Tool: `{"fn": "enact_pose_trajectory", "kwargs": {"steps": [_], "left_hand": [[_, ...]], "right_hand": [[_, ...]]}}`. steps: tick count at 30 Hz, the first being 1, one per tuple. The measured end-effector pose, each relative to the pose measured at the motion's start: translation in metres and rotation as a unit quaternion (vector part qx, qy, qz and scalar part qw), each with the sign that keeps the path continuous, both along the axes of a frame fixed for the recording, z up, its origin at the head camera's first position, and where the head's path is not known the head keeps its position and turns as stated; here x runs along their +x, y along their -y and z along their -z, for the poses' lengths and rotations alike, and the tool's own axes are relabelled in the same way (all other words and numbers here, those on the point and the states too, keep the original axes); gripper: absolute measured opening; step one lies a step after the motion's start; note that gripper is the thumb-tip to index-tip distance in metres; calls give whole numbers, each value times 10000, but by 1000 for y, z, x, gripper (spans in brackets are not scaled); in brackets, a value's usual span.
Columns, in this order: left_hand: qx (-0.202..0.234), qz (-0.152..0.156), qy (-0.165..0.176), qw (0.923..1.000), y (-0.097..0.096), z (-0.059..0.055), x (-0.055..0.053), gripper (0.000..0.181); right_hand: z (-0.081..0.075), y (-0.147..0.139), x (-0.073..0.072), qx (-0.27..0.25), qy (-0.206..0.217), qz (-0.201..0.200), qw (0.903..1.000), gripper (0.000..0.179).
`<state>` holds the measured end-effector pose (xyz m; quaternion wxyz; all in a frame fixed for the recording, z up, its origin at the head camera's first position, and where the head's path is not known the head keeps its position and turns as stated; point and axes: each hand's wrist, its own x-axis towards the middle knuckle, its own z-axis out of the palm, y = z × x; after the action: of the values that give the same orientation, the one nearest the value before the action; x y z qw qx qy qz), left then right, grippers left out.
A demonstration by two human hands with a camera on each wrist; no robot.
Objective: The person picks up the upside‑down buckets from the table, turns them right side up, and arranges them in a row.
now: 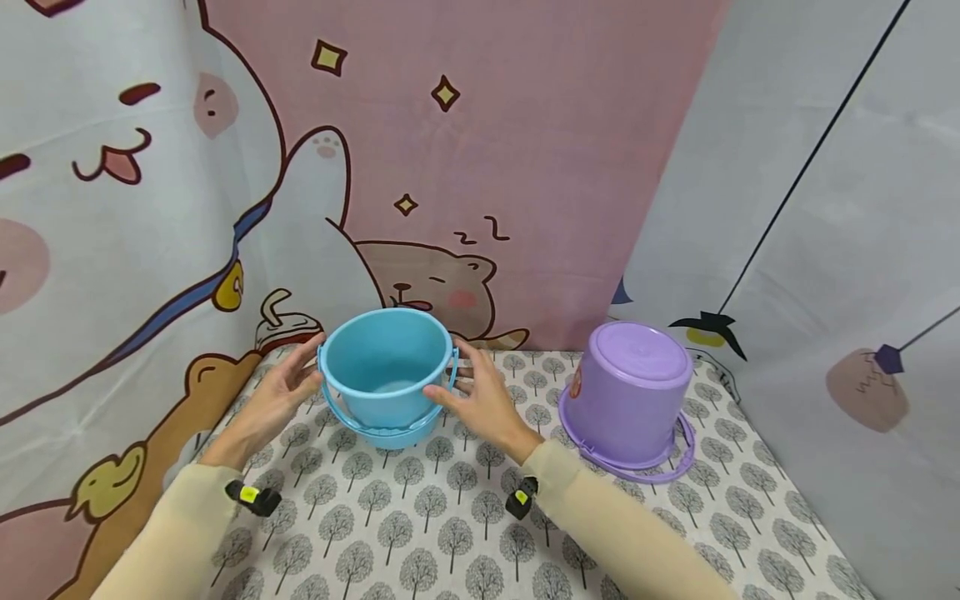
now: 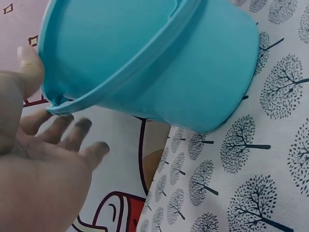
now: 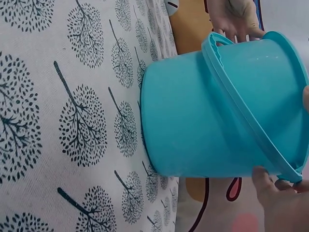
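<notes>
A light blue bucket is upright on the patterned cloth, its open top facing up. Its blue handle hangs down across the near side. At the left of the rim, my left hand holds the bucket by its handle joint, the thumb near the rim and the other fingers below it, spread apart. On the opposite side, my right hand grips the rim, thumb toward the front and fingers along the outer wall. To the right, a purple bucket stands upside down, with its purple handle lying on the cloth.
The table is covered by a white cloth printed with grey trees. Cartoon-printed fabric hangs behind and along both sides. Each wrist wears a black band with a small camera.
</notes>
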<state>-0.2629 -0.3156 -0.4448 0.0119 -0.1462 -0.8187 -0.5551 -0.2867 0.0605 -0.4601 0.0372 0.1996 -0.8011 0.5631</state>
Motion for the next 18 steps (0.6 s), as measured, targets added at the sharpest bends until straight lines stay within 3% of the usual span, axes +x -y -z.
{"fn": "enact_pose_trajectory", "kwargs": {"steps": [4,9,13,18], "left_hand": [[-207,-306,-170,9992,-5,-6,5,74],[-401,-862,-879,9916,-17,-15,12,70],[-558,-1319,-1627,9762,-31,-21,21,64],[-829,-1651,-2625,9471,-54,-29,31,60]], "right_hand": [[-1,-9,4,116,6,-55,9999,108],[-5,-24,11,279,-210,-45,9994,104],[-7,-38,19,453,-496,14,9977,96],[-5,-59,31,964,-901,145,9912,89]]}}
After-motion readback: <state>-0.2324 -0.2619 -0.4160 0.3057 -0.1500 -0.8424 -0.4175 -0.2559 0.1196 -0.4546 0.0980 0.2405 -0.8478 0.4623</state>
